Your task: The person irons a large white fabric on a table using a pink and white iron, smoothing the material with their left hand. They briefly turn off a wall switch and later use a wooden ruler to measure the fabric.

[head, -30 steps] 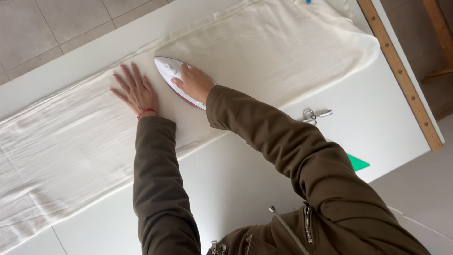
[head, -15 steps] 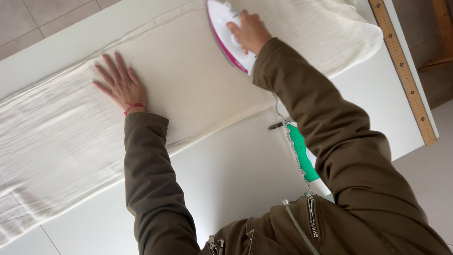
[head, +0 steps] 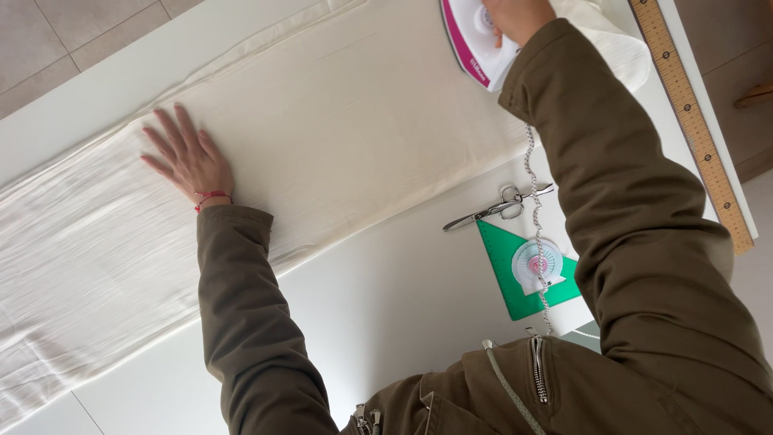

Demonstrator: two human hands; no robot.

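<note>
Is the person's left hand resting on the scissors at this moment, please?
No, the left hand lies flat with spread fingers on the white fabric, while the scissors lie apart on the bare table.

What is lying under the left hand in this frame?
The left hand lies flat on the long white cloth, which is spread over the white table. The table surface beneath the cloth is covered there, so nothing else shows.

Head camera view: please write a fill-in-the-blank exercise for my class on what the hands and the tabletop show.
1. The left hand lies ____ on the cream fabric.
2. The right hand grips a white and pink ____.
3. The scissors lie just above a ____ set square.
4. A wooden ____ runs along the white table's far edge.

Missing words: flat; iron; green; ruler
</note>
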